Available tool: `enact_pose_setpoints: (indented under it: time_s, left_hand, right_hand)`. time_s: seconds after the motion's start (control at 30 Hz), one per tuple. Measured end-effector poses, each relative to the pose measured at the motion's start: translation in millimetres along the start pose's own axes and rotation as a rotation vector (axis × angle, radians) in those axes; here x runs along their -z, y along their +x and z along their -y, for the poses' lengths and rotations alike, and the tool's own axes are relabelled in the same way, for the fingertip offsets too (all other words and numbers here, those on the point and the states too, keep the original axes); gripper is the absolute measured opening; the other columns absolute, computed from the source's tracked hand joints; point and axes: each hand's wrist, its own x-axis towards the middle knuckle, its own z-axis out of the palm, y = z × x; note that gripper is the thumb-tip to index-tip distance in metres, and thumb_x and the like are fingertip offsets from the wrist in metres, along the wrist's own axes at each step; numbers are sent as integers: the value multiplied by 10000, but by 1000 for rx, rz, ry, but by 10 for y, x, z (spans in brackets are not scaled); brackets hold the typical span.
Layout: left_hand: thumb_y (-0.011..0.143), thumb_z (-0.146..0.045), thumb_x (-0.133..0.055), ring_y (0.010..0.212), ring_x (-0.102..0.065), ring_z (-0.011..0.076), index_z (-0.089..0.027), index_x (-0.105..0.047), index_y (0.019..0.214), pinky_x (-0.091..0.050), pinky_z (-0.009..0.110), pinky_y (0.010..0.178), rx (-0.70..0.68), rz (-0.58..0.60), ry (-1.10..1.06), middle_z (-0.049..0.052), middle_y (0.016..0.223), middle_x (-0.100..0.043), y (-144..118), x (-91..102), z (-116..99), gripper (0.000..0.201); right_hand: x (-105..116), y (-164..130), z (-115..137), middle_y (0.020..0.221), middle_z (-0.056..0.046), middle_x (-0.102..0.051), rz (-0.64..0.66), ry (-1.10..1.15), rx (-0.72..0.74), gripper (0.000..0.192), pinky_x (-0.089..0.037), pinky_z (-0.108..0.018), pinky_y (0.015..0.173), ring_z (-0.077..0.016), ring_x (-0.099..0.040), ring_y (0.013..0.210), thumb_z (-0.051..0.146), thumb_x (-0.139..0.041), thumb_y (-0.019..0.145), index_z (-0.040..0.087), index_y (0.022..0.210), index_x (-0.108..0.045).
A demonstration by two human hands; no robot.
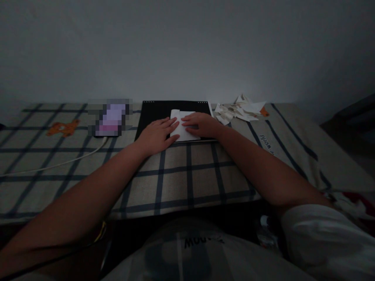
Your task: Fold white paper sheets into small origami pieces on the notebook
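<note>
- Your left hand (156,134) lies flat, palm down, fingers stretched out & close together; fingertips press on the left edge of the white folded paper (184,127). It grips nothing, just presses.
- Your right hand (202,124) lies palm down on the paper's right part, fingers slightly curled & pointing left, tips near the paper's middle. No grip here either, only resting pressure.
- Both hands' fingertips nearly meet over the paper, a small gap between them.
- Paper sits on a black board (155,113), approx. at its centre-right; the board lies on the checked cloth (187,175) close to the wall.
- Right of the board, just beside it: a heap of paper scraps (237,111), with a small orange bit at its far right edge.
- Left of the board: a blurred-out item (111,117) w/ a white cable (58,164) running from it toward the left edge.
- Farther left on the cloth: an orange bear print (63,128).
- Lighting is dim, so fine folds on the paper can't be made out.
</note>
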Motion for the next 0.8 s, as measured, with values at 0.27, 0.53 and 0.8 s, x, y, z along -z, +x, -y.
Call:
enact_pose_setpoints:
  time_s: [0.27, 0.53, 0.8]
  left_hand:
    - [1114, -543, -380, 1641, -413, 346, -148, -462, 1703, -332, 516, 1350, 3, 4, -19, 130, 1770, -434, 3, 18, 2, 714]
    - [1115, -543, -388, 1626, -437, 350, -150, -465, 1703, -346, 510, 1340, 0, 8, 6, 124, 1769, -438, 11, 33, 3, 712]
    - [1114, -549, -422, 1622, -442, 349, -141, -465, 1702, -334, 499, 1343, 9, 21, 1, 152, 1762, -447, 22, 55, 1, 717]
  right_hand:
    - [15, 7, 42, 1387, -123, -798, 0, -2, -9, 372, -546, -515, 1169, -296, -724, 1322, 325, -657, 983, 212, 1287, -841]
    - [14, 32, 75, 1404, -131, -783, 33, -5, -15, 397, -522, -533, 1185, -307, -703, 1327, 299, -581, 1021, 212, 1333, -811]
    - [-49, 109, 63, 1744, -217, -462, 83, -50, -100, 808, -414, -613, 1270, -377, -502, 1542, 260, -553, 964, 99, 1731, -359]
